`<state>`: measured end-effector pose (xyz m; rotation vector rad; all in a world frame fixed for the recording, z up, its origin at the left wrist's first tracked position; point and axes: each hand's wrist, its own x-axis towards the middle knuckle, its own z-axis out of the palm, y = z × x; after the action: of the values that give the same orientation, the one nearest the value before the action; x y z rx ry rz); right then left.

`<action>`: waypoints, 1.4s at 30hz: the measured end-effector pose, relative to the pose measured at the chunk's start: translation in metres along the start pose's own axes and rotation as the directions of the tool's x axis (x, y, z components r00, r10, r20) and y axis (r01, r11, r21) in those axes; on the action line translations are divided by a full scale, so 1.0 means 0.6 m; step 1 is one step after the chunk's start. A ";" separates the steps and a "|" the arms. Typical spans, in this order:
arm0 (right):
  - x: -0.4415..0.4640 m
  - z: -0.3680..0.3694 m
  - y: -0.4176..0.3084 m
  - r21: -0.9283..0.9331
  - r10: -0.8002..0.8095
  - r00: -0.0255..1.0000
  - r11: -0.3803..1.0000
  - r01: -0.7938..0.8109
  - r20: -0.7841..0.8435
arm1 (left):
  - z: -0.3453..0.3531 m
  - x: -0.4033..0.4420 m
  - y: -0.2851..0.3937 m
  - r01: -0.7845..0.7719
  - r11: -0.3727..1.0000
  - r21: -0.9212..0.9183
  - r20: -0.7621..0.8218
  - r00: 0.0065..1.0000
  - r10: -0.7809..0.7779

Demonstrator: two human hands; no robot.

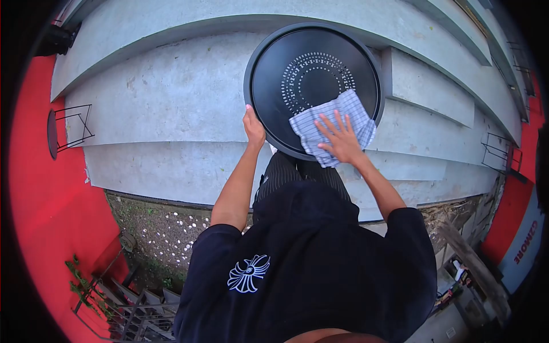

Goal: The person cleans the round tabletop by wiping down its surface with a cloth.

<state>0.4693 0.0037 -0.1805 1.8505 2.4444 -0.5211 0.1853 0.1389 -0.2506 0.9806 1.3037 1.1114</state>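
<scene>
A round black tray (266, 74) with a raised rim and rings of small light dots at its middle is in front of my legs. My left hand (253, 128) grips the tray's rim at the lower left, with the thumb at the edge and the other fingers mostly hidden. A white-and-blue checked cloth (357, 111) lies crumpled over the lower right of the tray. On that cloth my right hand (341, 140) rests flat with its fingers spread, pressing it against the surface. Part of the cloth hangs past the near rim.
Wide grey concrete steps (189, 86) surround the tray, with a raised concrete block (429, 86) at the right. A small round black table (52, 134) with thin legs stands by the red wall (34, 188). Pebbled ground (166, 234) lies behind me.
</scene>
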 end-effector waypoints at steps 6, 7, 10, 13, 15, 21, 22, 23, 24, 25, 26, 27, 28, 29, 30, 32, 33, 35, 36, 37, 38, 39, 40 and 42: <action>0.081 -0.031 0.109 -0.066 0.230 0.968 0.972 -0.224 0.104 | 0.000 0.005 -0.001 -0.023 0.999 0.043 0.008 1.000 0.023; 0.111 -0.038 0.096 -0.065 0.304 0.943 0.952 -0.298 0.132 | 0.000 0.004 -0.003 -0.022 0.999 0.046 0.007 1.000 0.022; 0.169 -0.030 0.052 -0.041 0.409 0.906 0.912 -0.407 0.112 | -0.001 -0.005 -0.003 0.016 1.000 -0.007 0.019 1.000 -0.016; 0.178 -0.004 0.032 0.005 0.415 0.910 0.910 -0.415 -0.016 | -0.005 0.000 -0.005 0.002 1.000 0.022 0.045 0.999 -0.003; 0.157 0.011 0.020 0.003 0.263 0.964 0.965 -0.263 -0.036 | -0.011 0.013 -0.015 0.027 0.999 0.038 0.047 0.998 -0.028; 0.054 -0.025 -0.009 0.052 0.099 0.968 0.992 -0.114 0.232 | 0.008 0.027 -0.003 0.042 0.998 0.038 -0.014 0.999 -0.041; 0.047 -0.020 -0.014 0.052 0.104 0.970 0.992 -0.118 0.221 | -0.001 0.027 -0.012 0.028 0.993 0.117 0.011 0.999 -0.030; 0.042 -0.016 -0.017 0.054 0.111 0.971 0.991 -0.125 0.211 | -0.004 0.027 -0.021 0.024 0.992 0.121 0.017 0.999 -0.027; 0.047 -0.017 -0.024 0.054 0.117 0.972 0.990 -0.130 0.205 | 0.002 0.025 -0.019 0.024 0.995 0.096 -0.023 0.999 -0.022; 0.063 -0.022 -0.039 0.067 0.147 0.967 0.984 -0.164 0.209 | 0.012 0.023 -0.012 0.022 0.997 0.070 -0.064 0.998 -0.018; 0.080 -0.025 -0.057 0.081 0.177 0.961 0.977 -0.198 0.214 | 0.021 0.018 -0.006 0.019 0.997 0.070 -0.058 0.998 -0.014; 0.097 -0.022 -0.071 0.083 0.179 0.961 0.976 -0.200 0.209 | 0.032 0.012 0.006 0.027 1.000 0.013 -0.079 0.997 -0.026; 0.122 -0.018 -0.088 0.127 0.182 0.973 0.971 -0.201 0.143 | 0.037 0.011 0.015 0.035 0.998 -0.043 -0.102 0.994 -0.039; 0.149 -0.016 -0.102 0.172 0.185 0.980 0.966 -0.195 0.074 | 0.036 0.011 0.008 0.029 0.999 -0.039 -0.102 0.994 -0.033; 0.175 -0.017 -0.111 0.177 0.181 0.981 0.966 -0.191 0.066 | 0.032 0.008 -0.006 0.068 0.996 -0.053 -0.094 0.993 -0.073; 0.226 -0.018 -0.117 0.173 0.144 0.985 0.977 -0.125 -0.099 | 0.038 -0.010 -0.004 0.042 0.997 -0.058 -0.096 0.994 -0.048; 0.248 -0.018 -0.115 0.178 0.149 0.982 0.976 -0.127 -0.113 | 0.028 -0.020 -0.011 0.030 0.998 -0.052 -0.087 0.996 -0.035; 0.306 -0.029 -0.085 0.173 0.089 0.952 0.984 -0.038 -0.292 | 0.013 -0.023 -0.028 0.090 0.954 0.285 -0.112 0.992 -0.061; 0.331 -0.042 -0.063 0.103 0.084 0.952 0.993 -0.056 -0.294 | 0.040 -0.032 0.007 -0.001 0.996 0.088 -0.108 0.994 0.010; 0.340 -0.050 -0.031 0.099 0.094 0.944 0.993 -0.065 -0.315 | 0.041 -0.043 0.004 -0.021 0.996 0.088 -0.092 0.995 0.029; 0.355 -0.053 0.005 0.080 0.092 0.928 0.994 -0.068 -0.361 | 0.030 -0.044 -0.009 0.016 0.995 0.102 -0.092 0.996 -0.006; 0.371 -0.057 0.040 0.061 0.086 0.911 0.996 -0.067 -0.403 | 0.022 -0.039 -0.013 0.055 0.992 0.116 -0.097 0.994 -0.044; 0.376 -0.061 0.072 0.026 0.157 0.892 0.987 -0.161 -0.424 | 0.026 -0.041 0.008 0.040 0.999 0.013 -0.067 0.997 -0.039; 0.359 -0.074 0.120 0.030 0.315 0.851 0.942 -0.334 -0.419 | 0.009 -0.033 0.013 0.031 0.999 -0.021 -0.041 0.999 -0.031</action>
<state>0.4821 0.2336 -0.2046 2.5080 2.2440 -0.0470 0.1909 0.1214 -0.2381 0.9239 1.3346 1.1243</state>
